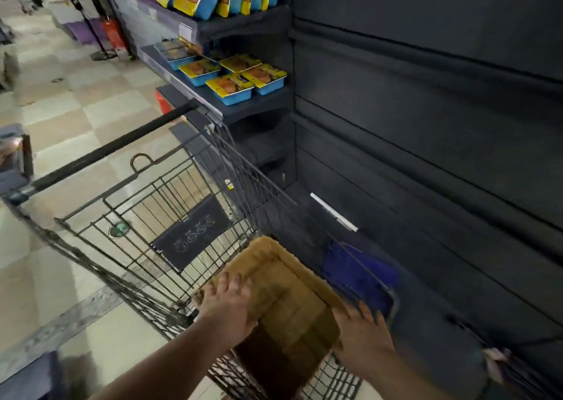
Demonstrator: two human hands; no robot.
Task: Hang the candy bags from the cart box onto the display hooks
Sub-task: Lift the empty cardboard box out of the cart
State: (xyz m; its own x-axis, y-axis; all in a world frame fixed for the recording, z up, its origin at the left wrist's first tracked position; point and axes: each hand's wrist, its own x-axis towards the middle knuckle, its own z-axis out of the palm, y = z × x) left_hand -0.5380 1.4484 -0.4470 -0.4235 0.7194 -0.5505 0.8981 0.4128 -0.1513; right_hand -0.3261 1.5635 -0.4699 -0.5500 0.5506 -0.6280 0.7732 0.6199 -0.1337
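Nearest the camera, the left hand (228, 306) lies flat on the left wall of the cardboard box (292, 302), fingers straight and spread. The right hand (364, 334) presses the box's right side, fingers straight and slightly apart. The box stands open inside the wire cart (190, 232); its inside is dim and I cannot tell what it holds. Just right of the box, also in the cart, lies a blurred purple-blue pack (359, 273). Right of the box and beyond rises a dark display panel (426, 125). Far beyond the box, blue-and-yellow trays (231, 87) sit on a dark shelf (243, 107); left of them spreads a checkered floor (76, 104)
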